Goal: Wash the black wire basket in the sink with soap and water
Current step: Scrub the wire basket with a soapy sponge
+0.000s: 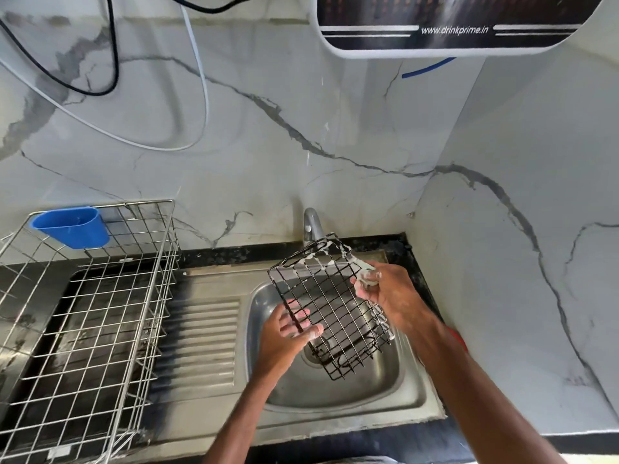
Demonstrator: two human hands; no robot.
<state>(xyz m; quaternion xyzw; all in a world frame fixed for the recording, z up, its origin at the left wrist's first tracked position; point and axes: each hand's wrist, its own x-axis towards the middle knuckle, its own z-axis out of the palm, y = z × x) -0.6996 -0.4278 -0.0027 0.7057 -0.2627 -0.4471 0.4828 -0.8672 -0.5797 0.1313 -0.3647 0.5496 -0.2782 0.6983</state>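
Scrub along long axis of black wire basket [330, 296], tilted from tap [311, 226] down to drain [313, 356]; left hand [284, 339] gripping lower edge, right hand [385, 291] clenching soapy pad [366, 277] at top corner

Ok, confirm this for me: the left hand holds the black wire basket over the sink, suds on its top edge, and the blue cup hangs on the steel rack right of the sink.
Wrong side: the head view shows the blue cup hanging on the steel rack left of the sink. The rest stands.
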